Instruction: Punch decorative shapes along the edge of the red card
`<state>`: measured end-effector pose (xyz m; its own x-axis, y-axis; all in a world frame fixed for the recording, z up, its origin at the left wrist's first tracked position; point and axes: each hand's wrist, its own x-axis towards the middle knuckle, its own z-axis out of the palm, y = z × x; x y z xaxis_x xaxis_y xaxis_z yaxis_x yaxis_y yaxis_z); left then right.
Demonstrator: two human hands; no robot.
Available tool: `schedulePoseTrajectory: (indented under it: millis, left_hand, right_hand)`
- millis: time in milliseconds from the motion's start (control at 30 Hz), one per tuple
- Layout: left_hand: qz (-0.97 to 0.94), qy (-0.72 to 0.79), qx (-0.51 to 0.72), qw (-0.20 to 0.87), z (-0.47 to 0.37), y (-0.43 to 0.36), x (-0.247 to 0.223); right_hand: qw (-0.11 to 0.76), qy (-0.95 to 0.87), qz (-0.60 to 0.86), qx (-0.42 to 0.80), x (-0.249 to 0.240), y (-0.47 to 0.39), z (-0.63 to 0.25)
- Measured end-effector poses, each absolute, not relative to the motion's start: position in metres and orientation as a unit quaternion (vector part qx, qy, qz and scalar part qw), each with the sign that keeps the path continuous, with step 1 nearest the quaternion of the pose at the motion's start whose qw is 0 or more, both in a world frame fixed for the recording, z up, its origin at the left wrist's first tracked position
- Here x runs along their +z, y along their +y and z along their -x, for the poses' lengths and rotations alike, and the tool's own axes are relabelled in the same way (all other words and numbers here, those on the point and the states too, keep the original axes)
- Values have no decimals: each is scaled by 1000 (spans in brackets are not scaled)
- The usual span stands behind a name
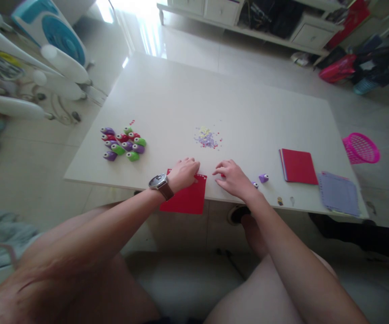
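A red sheet [188, 198] with small punched shapes along its top edge lies at the table's front edge and overhangs it. My left hand [185, 173], with a watch on the wrist, rests over the sheet's top edge, fingers bent; whether it pinches anything is hidden. To the right, my right hand [230, 177] has its fingers apart and curved beside a small red object [222, 174], too small to make out. Purple punches [263, 178] stand near my right wrist, one partly covered. Beyond both hands lies a pile of tiny purple, yellow and red paper bits [207, 138].
Several purple, red and green punches [123, 143] cluster at the left on the white table [248, 112]. At the right lie a stack of red sheets [298, 166], purple sheets [339, 193] and two small metallic items. A pink basket [363, 147] stands beyond the right edge.
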<state>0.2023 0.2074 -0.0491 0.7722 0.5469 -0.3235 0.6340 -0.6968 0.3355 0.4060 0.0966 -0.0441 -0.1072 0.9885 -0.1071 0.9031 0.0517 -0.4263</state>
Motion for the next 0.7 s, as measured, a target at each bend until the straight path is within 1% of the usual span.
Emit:
schedulePoseTrajectory:
  millis: [167,333,433,600,700]
  left_hand:
    - [-911,336,-107,214,-202,212,-44]
    - [-902,359,-102,217,-199,219,-44]
    - [-902,365,-73,219,-198,224,-46]
    - [-897,352,-12,266,-204,225,-51]
    - [-900,330,14,283,-214,220,-56]
  right_hand:
    - [23,-736,651,186,-37,93,-394]
    - [-18,-733,656,181,-34,91,-389]
    - [-15,-727,663,176,-35,92,-390]
    - [40,-690,707,148,-35,96,-393]
    - [58,-674,724,134,-35,98,-395]
